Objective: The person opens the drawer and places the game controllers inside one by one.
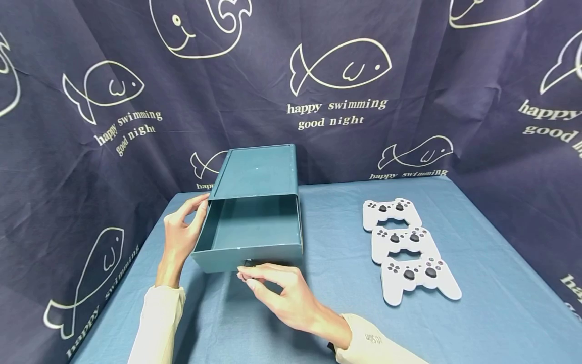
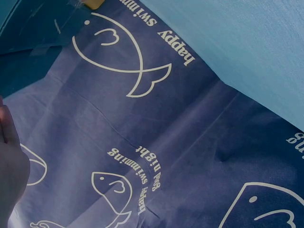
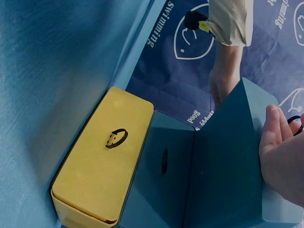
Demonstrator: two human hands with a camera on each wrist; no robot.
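A teal cabinet (image 1: 256,172) has its top drawer (image 1: 247,254) pulled far out, and nothing shows inside that drawer. My left hand (image 1: 181,232) touches the cabinet's left side near the upper front edge, fingers fairly straight; part of this hand (image 2: 12,166) shows at the left edge of the left wrist view. At the drawer's front, my right hand (image 1: 288,298) pinches the small black loop handle (image 3: 298,124). Beside the open drawer in the right wrist view are a closed teal drawer (image 3: 154,190) and a closed yellow drawer (image 3: 95,161), each with a black loop.
Three white game controllers (image 1: 386,245) lie in a column on the right part of the blue-covered table (image 1: 336,303), close against one another. A dark blue curtain (image 1: 254,101) with white fish drawings hangs behind the table and at both sides.
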